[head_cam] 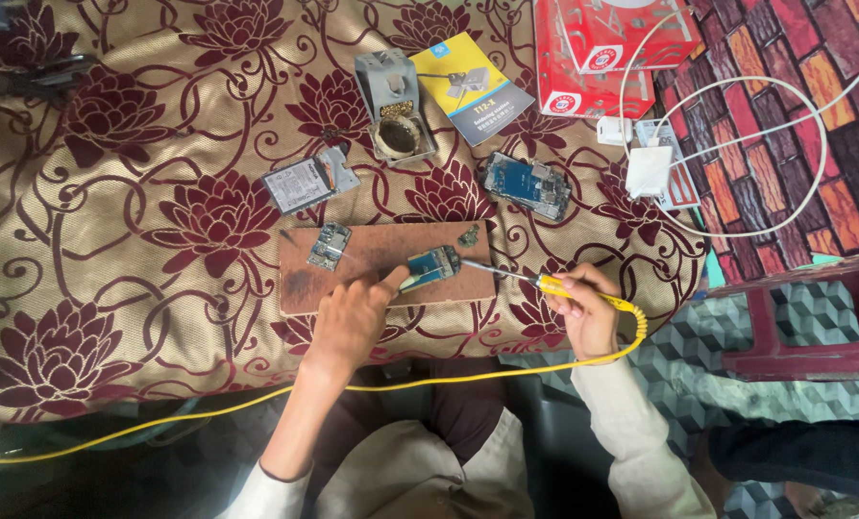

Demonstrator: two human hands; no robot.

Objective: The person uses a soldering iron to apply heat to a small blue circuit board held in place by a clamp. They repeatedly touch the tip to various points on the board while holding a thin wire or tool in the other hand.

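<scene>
My left hand presses a small blue circuit board down on a brown wooden board, finger and thumb at its near edge. My right hand grips a yellow-handled soldering iron; its thin metal tip points left and touches the circuit board's right end. A yellow cord runs from the iron across my lap. Another small circuit board and a tiny metal part lie on the wooden board too.
A floral maroon-and-gold cloth covers the table. On it sit a grey soldering stand, a yellow booklet, a phone battery, an opened phone body, a red box and white chargers with cables. A red stool stands right.
</scene>
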